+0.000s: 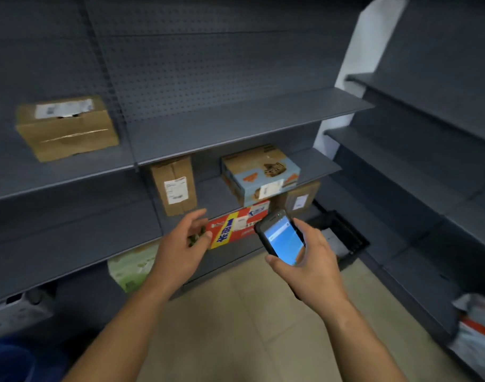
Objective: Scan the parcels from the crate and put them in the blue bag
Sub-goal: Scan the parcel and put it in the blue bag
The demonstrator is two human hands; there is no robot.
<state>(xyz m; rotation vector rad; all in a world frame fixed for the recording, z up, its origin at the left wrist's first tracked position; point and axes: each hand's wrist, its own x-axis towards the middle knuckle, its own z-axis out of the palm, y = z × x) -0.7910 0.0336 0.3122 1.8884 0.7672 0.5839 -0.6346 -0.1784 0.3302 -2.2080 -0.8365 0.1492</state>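
The red-and-yellow glossy cardboard box [231, 228] lies just beyond both hands, its long axis running left to right. The left hand [180, 244], spread and apparently empty, is at its left end. The right hand [310, 260] grips a black slab scanner [282, 238] before its right end. A black slatted crate [351, 244] sits to the box's right, and the blue bag [7, 359] is well to its lower left.

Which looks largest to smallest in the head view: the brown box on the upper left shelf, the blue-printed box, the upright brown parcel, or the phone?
1. brown box
2. blue-printed box
3. upright brown parcel and phone: nearly alike. The phone is much closer to the camera, so these two are not ranked.
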